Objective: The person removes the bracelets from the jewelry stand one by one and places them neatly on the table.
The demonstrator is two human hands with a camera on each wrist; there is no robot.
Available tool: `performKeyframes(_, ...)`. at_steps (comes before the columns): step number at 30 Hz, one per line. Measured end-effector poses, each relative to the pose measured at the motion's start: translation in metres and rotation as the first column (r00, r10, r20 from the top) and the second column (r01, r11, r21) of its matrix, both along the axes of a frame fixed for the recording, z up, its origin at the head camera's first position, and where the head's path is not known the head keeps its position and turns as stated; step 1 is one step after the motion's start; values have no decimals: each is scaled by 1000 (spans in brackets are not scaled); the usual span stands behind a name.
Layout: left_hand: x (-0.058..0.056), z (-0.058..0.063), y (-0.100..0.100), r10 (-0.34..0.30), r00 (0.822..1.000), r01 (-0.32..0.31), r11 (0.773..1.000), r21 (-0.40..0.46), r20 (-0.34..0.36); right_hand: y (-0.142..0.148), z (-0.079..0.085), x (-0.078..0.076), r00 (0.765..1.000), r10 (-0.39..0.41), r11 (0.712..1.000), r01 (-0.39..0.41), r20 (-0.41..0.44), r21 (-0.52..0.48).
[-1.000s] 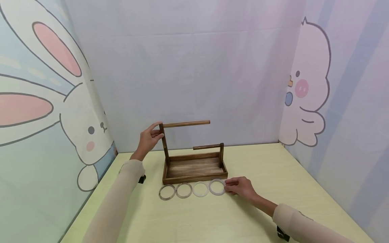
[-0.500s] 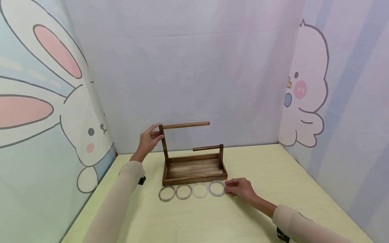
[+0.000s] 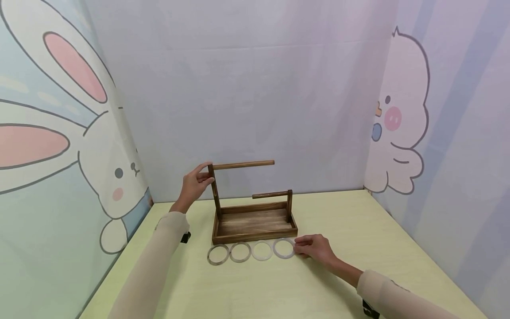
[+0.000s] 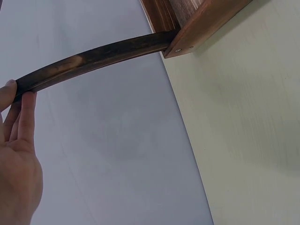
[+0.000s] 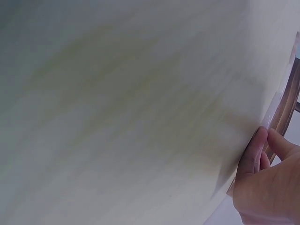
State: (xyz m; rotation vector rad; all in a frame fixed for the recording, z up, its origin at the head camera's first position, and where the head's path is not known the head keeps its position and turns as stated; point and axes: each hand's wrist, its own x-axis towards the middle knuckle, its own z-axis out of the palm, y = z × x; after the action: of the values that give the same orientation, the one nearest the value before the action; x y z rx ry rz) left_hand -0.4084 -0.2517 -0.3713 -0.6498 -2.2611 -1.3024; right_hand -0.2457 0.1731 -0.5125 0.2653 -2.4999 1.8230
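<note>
My left hand [image 3: 194, 186] grips the top of the tall left post [image 3: 216, 190] of a dark brown wooden rack. In the left wrist view, thumb and fingers lie on opposite sides of that post [image 4: 93, 58]. The rack has a shallow tray base [image 3: 255, 221], a long upper bar [image 3: 244, 165] and a shorter lower bar [image 3: 271, 194]. Along its front lie several bangles in a row. My right hand [image 3: 316, 249] pinches the right edge of the pale lavender bangle [image 3: 284, 257], rightmost. Left of it are a whitish bangle [image 3: 262, 259] and two grey-brown bangles [image 3: 240, 261].
The rack and bangles are on a pale yellow-green table [image 3: 255, 292]. Behind it hangs a plain pale backdrop [image 3: 255, 97]. A rabbit drawing [image 3: 107, 168] is on the left wall, and a chick-like drawing [image 3: 402, 133] is on the right.
The scene sits slightly lower in the head view than a second ago. Both hands keep their holds, and the rack and bangles stay in place.
</note>
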Motion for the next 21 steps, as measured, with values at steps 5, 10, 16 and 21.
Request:
performKeyframes(5, -1, 0, 2, -7, 1000, 7, 1000, 3, -9, 1, 1, 1, 1000, -1, 1000, 1, 2, 1)
performKeyframes(10, -2, -1, 3, -11, 1000, 11, 1000, -8, -15, 3, 1, 2, 1000, -8, 1000, 8, 5, 12)
performKeyframes(16, -5, 0, 0, -6, 999, 5, 999, -32, -40, 3, 9, 0, 1000, -23, 997, 22, 8, 72)
performKeyframes(21, -6, 3, -6, -14, 1000, 14, 1000, -26, -28, 7, 28, -9, 1000, -4, 996, 6, -19, 94)
